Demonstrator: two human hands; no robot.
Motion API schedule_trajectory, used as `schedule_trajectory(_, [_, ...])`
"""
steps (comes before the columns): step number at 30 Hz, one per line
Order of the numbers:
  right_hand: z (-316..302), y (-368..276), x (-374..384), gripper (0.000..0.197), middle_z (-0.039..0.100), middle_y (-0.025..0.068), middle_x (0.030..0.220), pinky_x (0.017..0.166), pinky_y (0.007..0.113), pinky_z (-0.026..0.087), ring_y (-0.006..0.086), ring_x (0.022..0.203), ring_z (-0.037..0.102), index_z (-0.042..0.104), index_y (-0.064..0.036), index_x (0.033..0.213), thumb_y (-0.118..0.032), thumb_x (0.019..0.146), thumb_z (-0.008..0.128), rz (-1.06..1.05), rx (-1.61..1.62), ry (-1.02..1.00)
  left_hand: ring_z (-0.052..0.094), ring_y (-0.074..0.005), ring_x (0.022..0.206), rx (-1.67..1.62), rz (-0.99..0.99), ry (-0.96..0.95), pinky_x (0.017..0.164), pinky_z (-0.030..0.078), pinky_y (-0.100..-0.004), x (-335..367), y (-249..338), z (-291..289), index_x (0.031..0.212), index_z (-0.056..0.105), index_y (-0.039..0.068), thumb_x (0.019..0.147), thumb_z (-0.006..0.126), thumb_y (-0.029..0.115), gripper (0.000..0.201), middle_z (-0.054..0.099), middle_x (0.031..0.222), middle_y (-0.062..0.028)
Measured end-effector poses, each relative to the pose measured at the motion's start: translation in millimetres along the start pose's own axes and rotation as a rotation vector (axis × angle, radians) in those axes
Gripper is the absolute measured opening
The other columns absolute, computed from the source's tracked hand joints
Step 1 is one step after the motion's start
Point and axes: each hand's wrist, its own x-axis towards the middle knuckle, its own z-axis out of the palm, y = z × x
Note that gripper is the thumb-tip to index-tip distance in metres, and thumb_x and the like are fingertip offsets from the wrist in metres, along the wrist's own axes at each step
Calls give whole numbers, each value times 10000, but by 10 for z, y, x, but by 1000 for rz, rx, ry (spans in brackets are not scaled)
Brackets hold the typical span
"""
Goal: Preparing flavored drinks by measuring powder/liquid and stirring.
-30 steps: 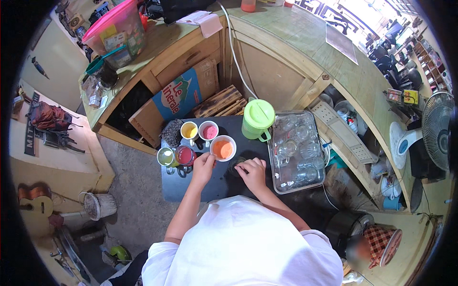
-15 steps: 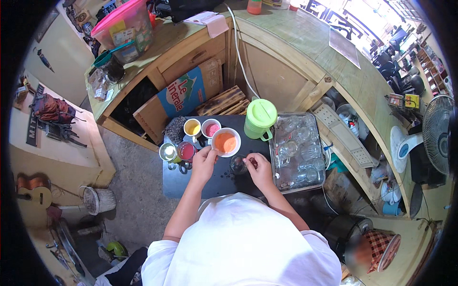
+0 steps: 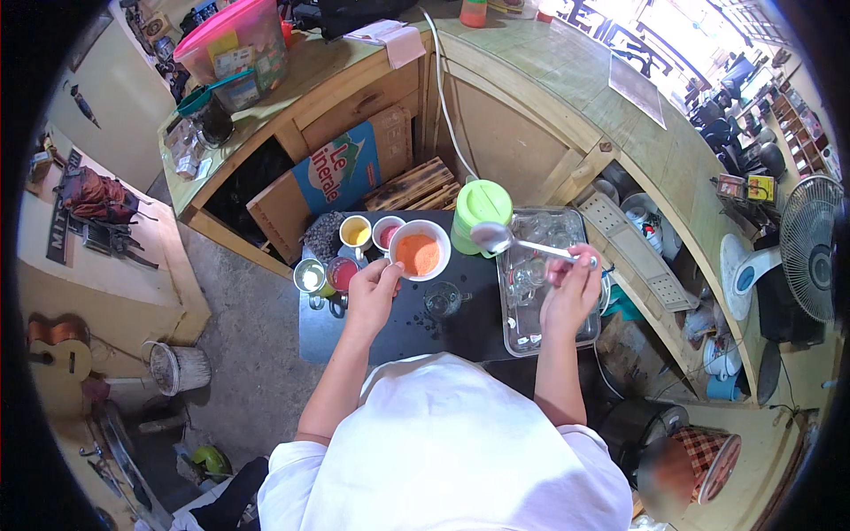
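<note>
My left hand (image 3: 374,290) grips a white cup (image 3: 421,255) with orange contents, fingers closed at its near-left side. Raised over the tray on the right, my right hand (image 3: 571,288) holds the handle of a metal spoon (image 3: 494,237). The spoon's bowl points left, close in front of the lidded green pitcher (image 3: 484,211). A clear glass mug (image 3: 442,300) stands on the dark tabletop between my hands. Left of the white cup are a cup with yellow contents (image 3: 356,232), a cup with pink contents (image 3: 387,233), a red-filled mug (image 3: 342,273) and a pale-filled mug (image 3: 310,275).
A clear plastic tray (image 3: 522,343) with several glass mugs sits at the table's right side. Behind are a wooden counter (image 3: 522,80), wood pieces (image 3: 416,184) and a cardboard sheet (image 3: 283,217). A white fan (image 3: 810,252) stands at the far right.
My right hand has left the clear glass mug, moving right and upward over the tray. The spoon now shows plainly in it. My left hand stays at the white cup.
</note>
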Motion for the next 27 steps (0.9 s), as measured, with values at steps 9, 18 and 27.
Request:
schedule_trajectory(9, [300,-62,-79,199,567,79,858,603,262,437,134,678,530,542,-16,955,-188,989,448,-252,-104,-317,461,-55,601,130,43,-72,551,361,-222,-110,223,30,768,614,16,902,573,201,232,525,650,19])
schedule_trajectory(18, [376,-117,-62,82,615,92,801,657,326,468,251,706,593,600,-30,898,-99,853,597,-613,-501,-592,362,-100,560,204,184,-84,513,286,-299,-132,287,65,681,521,-27,867,633,225,333,393,587,-25])
schedule_trajectory(27, [320,-73,-83,88,621,82,795,688,352,469,263,716,602,604,-32,880,-108,835,609,-636,-564,-643,368,-138,558,310,203,-81,519,292,-318,-115,340,65,677,496,-30,867,636,247,364,388,593,-57])
